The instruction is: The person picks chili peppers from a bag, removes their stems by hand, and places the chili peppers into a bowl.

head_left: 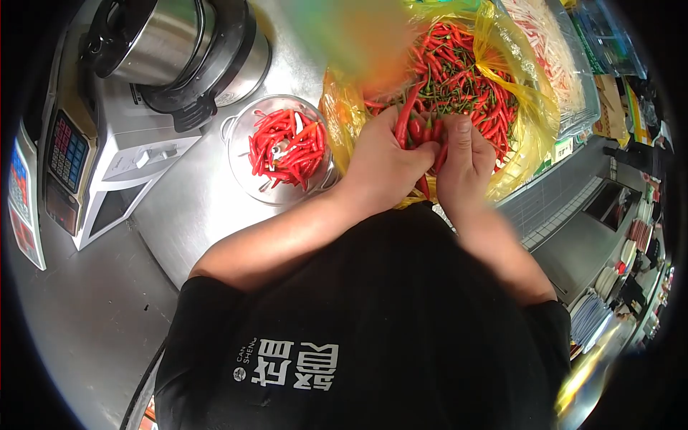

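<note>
My left hand (pixel 390 158) is closed around several red chilies (pixel 405 118), held over the near part of a yellow plastic bag (pixel 541 118). Close beside it on the right, my right hand (pixel 464 154) pinches at the same bunch, its thumb and fingers at the chilies' stem ends. Inside the bag lies a large heap of red chilies with green stems (pixel 466 79). To the left, a clear round bowl (pixel 236 158) with a metal piece in its centre holds red chilies without visible green stems (pixel 301 154).
A steel appliance (pixel 161 43) and a white machine with knobs (pixel 143 161) stand at the left, beside a keypad device (pixel 68 150). A clear container of pale shreds (pixel 552 57) is at the upper right. A colourful blur covers part of the top.
</note>
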`<act>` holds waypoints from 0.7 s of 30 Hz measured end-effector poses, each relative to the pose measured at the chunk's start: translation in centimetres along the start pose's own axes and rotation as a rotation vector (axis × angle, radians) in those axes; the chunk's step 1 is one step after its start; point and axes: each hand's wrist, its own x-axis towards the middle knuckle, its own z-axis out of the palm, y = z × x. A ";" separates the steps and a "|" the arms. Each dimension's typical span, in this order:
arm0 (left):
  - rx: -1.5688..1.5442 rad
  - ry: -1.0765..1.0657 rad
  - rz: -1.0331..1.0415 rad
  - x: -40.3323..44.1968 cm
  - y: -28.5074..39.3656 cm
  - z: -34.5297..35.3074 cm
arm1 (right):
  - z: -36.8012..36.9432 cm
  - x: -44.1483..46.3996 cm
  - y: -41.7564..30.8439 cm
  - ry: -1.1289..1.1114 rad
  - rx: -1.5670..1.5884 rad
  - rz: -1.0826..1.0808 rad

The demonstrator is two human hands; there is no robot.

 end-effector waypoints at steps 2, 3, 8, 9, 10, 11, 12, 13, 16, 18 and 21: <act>-0.126 -0.005 -0.045 -0.3 0.7 0.3 | 0.6 0.5 -0.1 0.064 -0.088 -0.184; -0.254 -0.007 -0.093 -0.3 1.0 0.4 | 0.5 0.8 0.0 0.072 -0.090 -0.187; -0.518 -0.057 -0.192 -0.2 0.3 -0.4 | -0.2 1.1 0.5 0.059 -0.299 -0.250; -0.619 -0.053 -0.191 -0.2 0.3 -0.4 | -0.4 1.1 0.9 0.045 -0.353 -0.235; -0.667 -0.072 -0.202 -0.2 0.3 -0.7 | -0.4 1.1 1.0 0.058 -0.336 -0.264; -0.667 -0.077 -0.201 -0.1 0.1 -0.4 | -0.3 1.1 1.1 0.062 -0.338 -0.266; -0.563 -0.045 -0.146 -0.2 0.0 0.0 | -0.2 1.1 1.2 0.044 -0.283 -0.281; -0.456 -0.012 -0.091 -0.2 -0.1 0.2 | -0.1 1.2 1.4 0.025 -0.225 -0.297; -0.351 -0.035 -0.043 -0.1 -0.5 -0.6 | -0.8 1.0 -0.1 -0.049 0.065 -0.020; -0.286 -0.025 -0.030 -0.1 -0.2 -1.0 | -1.8 1.3 -0.3 -0.117 0.073 0.084; -0.119 -0.056 -0.068 -0.1 0.1 -1.0 | -2.9 2.0 -0.8 -0.196 -0.350 -0.325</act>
